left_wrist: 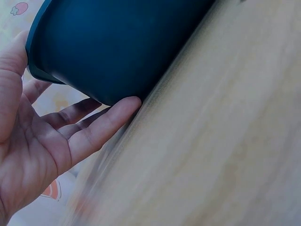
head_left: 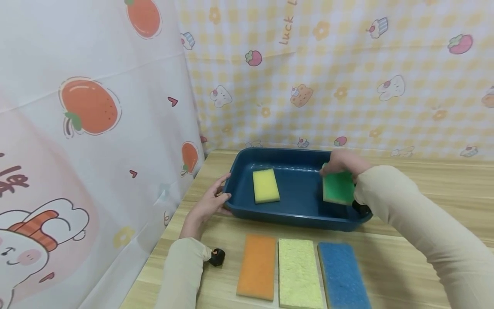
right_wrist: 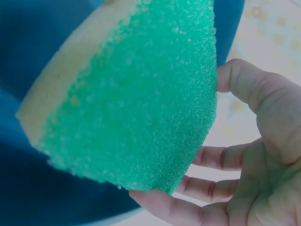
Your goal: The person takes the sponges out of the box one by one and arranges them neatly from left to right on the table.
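Note:
My right hand [head_left: 343, 162] pinches a green scouring sponge [head_left: 338, 188] by its edges, at the right end of a dark blue tray [head_left: 297, 219]. Up close in the right wrist view, the sponge [right_wrist: 136, 103] shows a rough green face and a pale side, with thumb and fingers at opposite edges. A yellow sponge [head_left: 266, 186] lies in the tray's left part. At the tray's left end my left hand [head_left: 210, 201] holds the rim and outer wall; the left wrist view has its fingers against the tray's underside edge [left_wrist: 94, 89].
In front of the tray, an orange sponge [head_left: 257, 267], a pale yellow sponge [head_left: 300, 274] and a blue sponge [head_left: 344, 274] lie in a row on the wooden table [head_left: 409, 257]. Patterned cloth [head_left: 339, 77] hangs behind and on the left.

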{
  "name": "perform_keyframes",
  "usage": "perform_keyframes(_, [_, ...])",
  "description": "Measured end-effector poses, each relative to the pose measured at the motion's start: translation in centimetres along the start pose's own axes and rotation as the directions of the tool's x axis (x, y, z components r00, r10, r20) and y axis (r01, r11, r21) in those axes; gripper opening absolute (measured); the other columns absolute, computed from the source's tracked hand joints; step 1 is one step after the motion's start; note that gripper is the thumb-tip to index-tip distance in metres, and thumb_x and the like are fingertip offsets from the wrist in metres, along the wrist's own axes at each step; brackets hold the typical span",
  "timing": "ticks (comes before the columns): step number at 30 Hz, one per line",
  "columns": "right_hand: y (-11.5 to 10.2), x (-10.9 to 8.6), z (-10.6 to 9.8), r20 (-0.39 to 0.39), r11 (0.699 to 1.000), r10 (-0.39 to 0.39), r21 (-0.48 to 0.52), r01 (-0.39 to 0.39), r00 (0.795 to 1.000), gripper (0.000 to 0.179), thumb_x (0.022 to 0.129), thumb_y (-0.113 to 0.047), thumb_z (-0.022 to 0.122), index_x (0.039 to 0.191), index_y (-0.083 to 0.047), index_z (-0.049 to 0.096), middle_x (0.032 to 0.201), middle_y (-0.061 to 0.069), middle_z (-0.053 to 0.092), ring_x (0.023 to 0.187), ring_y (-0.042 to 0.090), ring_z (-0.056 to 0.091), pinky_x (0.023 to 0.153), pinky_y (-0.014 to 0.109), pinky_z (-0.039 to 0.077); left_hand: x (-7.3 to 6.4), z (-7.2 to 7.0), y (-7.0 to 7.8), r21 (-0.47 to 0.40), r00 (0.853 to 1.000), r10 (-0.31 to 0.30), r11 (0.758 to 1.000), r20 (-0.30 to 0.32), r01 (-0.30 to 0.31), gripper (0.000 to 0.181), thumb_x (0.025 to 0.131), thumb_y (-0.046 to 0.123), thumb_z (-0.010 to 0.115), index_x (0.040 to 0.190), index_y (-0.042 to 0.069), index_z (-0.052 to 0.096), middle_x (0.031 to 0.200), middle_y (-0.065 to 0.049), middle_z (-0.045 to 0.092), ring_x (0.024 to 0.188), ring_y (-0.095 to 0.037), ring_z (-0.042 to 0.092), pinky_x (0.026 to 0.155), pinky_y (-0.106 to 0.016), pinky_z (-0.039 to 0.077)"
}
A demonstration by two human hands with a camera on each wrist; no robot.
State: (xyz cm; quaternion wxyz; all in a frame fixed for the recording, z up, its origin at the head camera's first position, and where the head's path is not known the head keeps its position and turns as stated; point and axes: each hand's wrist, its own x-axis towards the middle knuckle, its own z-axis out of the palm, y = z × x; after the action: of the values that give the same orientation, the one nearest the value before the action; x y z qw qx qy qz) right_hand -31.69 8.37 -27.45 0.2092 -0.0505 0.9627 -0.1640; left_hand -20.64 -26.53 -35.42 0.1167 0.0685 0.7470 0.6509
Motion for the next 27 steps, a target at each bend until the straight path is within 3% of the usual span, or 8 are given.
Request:
perform_keyframes(8, [-0.1,-1.3,-0.6,0.015,0.999,0.035,-0.034,-0.034,0.999,0.063,0.082,-0.036,0.060,0.116,0.011,0.036,0.107,0.029,0.041,0.092,0.041,0.049,0.049,0.042,0.053,0.1,-0.1,-0.3,-0.014,1.000,-0.006,1.000,-0.007,0.006,0.062,0.091,0.004,0.039,0.145,0.023,0.015,0.135,-0.026,0.025,0.100,-0.040,0.052,0.073,-0.056,0.048])
perform_keyframes(16, [0.0,-3.3,-1.1,0.014,0.996,0.036,-0.081,-0.035,0.999,0.054,0.081,-0.035,0.059,0.106,0.009,0.041,0.096,0.024,0.046,0.083,0.036,0.052,0.048,0.039,0.053,1.2,-0.6,-2.1,-0.012,1.000,0.012,1.000,-0.022,-0.012,0.061,0.091,0.006,0.041,0.143,0.030,0.020,0.133,-0.025,0.028,0.095,-0.038,0.056,0.068,-0.050,0.052])
perform_keyframes(27, [0.6,-6.3,-1.3,0.042,0.993,-0.030,-0.113,0.035,0.999,0.049,0.080,-0.034,0.060,0.098,0.009,0.047,0.091,0.020,0.048,0.079,0.032,0.054,0.048,0.041,0.053,1.2,-0.6,-2.2,-0.014,1.000,0.006,1.000,-0.010,-0.007,0.062,0.092,0.005,0.040,0.144,0.028,0.017,0.134,-0.026,0.025,0.095,-0.036,0.055,0.070,-0.052,0.051])
